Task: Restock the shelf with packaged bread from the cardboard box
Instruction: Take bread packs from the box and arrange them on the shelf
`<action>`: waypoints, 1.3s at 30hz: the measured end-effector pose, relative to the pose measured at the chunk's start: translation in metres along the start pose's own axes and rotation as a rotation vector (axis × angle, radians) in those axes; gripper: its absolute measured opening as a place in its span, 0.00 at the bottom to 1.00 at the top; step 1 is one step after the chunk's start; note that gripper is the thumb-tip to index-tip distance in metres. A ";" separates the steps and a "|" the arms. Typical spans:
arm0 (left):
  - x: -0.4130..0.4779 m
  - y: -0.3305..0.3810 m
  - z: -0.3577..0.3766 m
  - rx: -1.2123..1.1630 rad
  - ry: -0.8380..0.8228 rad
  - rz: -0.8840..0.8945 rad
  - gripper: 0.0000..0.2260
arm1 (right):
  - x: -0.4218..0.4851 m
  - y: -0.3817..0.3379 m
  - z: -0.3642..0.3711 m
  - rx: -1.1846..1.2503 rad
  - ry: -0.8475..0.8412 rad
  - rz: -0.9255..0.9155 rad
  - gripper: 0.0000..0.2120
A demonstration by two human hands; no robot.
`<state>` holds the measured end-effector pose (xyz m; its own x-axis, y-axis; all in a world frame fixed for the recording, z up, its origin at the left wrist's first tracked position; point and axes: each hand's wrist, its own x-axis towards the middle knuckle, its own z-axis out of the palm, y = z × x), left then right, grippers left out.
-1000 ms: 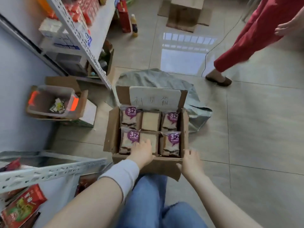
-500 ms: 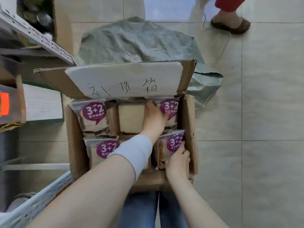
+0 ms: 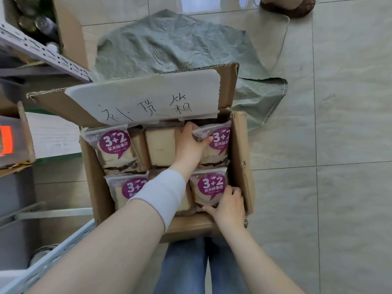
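Tiled floor (image 3: 350, 124); clear bread packs (image 3: 118, 149) (purple "3+2" labels).

A person's left hand (image 3: 188, 145), a white sleeve (image 3: 161, 194) at its wrist, grips the far-right pack (image 3: 220, 145) of bread inside an open cardboard box (image 3: 241, 166) on a tiled floor (image 3: 350, 124), thumb across the wrapper's top corner. The right hand (image 3: 229, 206) holds the near-right pack (image 3: 210, 187) against the box's right wall, fingers (image 3: 234, 190) curled over its edge. A far-left pack (image 3: 115, 147) and a near-left pack (image 3: 129, 189), both purple-labelled, lie along the box's left side. The box's far flap (image 3: 53, 102) carries a handwritten paper sheet (image 3: 148, 98). Beyond the box lies a crumpled green sack (image 3: 169, 45), with a sandalled foot (image 3: 286, 5) past it
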<state>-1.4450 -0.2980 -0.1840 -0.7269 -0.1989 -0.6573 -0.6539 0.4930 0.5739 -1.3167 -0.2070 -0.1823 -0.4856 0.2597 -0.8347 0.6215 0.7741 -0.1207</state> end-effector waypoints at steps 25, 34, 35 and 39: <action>-0.410 -0.021 -0.204 -0.775 0.796 0.306 0.11 | -0.255 0.072 -0.087 0.563 -0.220 -0.573 0.06; -0.651 -0.123 -0.353 -0.636 1.268 0.314 0.05 | -0.488 0.012 -0.044 0.114 -0.519 -1.012 0.05; -0.674 -0.140 -0.368 -0.636 1.309 0.317 0.05 | -0.507 0.004 -0.031 0.105 -0.539 -1.047 0.06; -0.747 -0.218 -0.420 -0.622 1.437 0.241 0.08 | -0.581 -0.039 0.030 0.098 -0.600 -1.174 0.08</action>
<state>-0.8476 -0.6123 0.3871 -0.1701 -0.9507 0.2591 -0.2165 0.2926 0.9314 -1.0401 -0.4059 0.2915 -0.4326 -0.8461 -0.3114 0.0746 0.3106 -0.9476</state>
